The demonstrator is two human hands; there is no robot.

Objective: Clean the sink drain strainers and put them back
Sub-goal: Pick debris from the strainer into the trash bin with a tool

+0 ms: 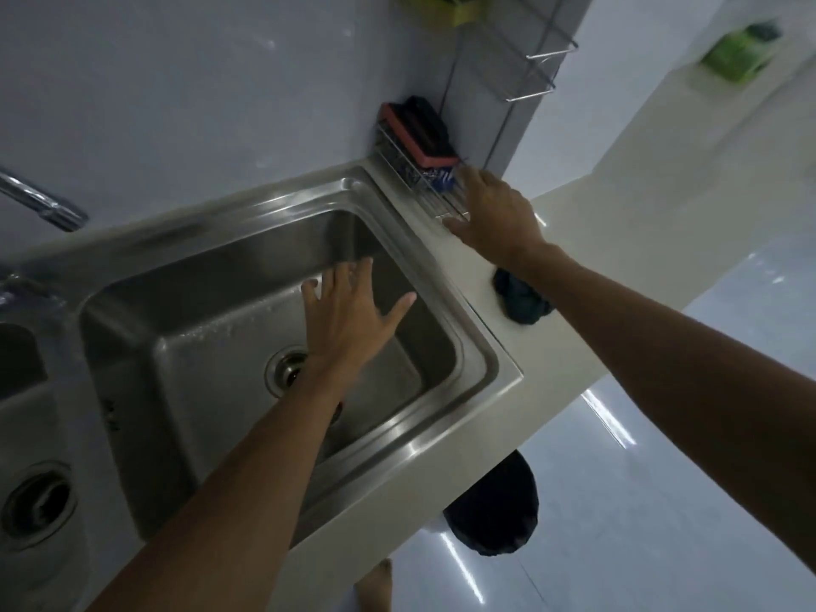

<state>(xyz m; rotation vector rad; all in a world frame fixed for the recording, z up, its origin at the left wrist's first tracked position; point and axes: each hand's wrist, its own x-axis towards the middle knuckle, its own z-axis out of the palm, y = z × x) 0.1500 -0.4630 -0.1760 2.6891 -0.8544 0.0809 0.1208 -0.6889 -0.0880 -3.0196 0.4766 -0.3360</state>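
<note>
Left hand [353, 311] spread flat above the right basin [441, 346] of the steel sink, fingers splayed, palm down, grasping nothing. Forearm crossing over the drain opening [287, 368] in the basin floor; whether a strainer sits in it cannot be told, half hidden and dim. Second drain [37, 507] with a ringed metal strainer seated in the left basin, near the lower left of the sink. Right hand [494, 209] stretched to the worktop's [552, 346] far corner, fingers extended and loose, resting on the wire rack [415, 170] beside the wall, gripping nothing visible. In the rack: a red-backed sponge [419, 134] standing on edge, something blue below it. Dark crumpled cloth [521, 302] on the worktop near its right edge, partly under the right forearm. Tap [44, 205] reaching in over the sink's far left edge.
</note>
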